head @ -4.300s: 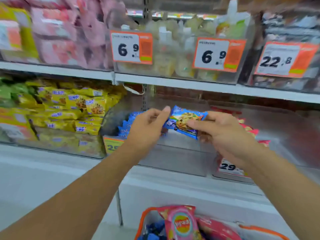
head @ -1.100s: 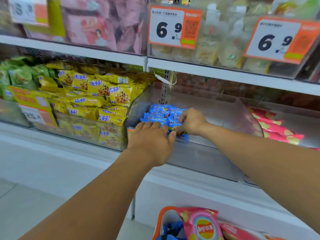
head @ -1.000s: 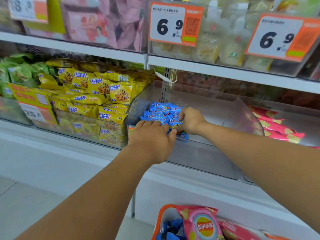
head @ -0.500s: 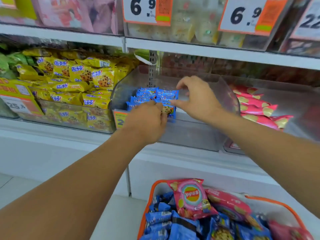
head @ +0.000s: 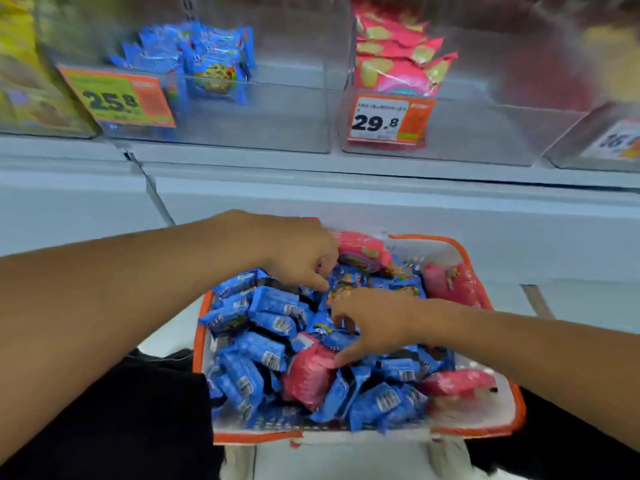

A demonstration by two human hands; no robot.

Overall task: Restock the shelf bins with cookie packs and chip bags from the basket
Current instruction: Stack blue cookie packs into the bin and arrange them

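While both hands reach into the basket (head: 464, 249), left hand (head: 294, 251) has fingers curled down among blue cookie packs (head: 266, 303) (whether it grips one I cannot tell). Right hand (head: 374, 323) spread, fingertips on packs, thumb touching a pink chip bag (head: 311, 372). Shelf bins above: cookie bin (head: 263, 123), chip bin (head: 478, 129).

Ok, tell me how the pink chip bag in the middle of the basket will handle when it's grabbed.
The pink chip bag looks puffed, so it is probably light and would dent under a squeeze. Its glossy film may slip. It lies loose on blue cookie packs, so lifting it will likely shift them.
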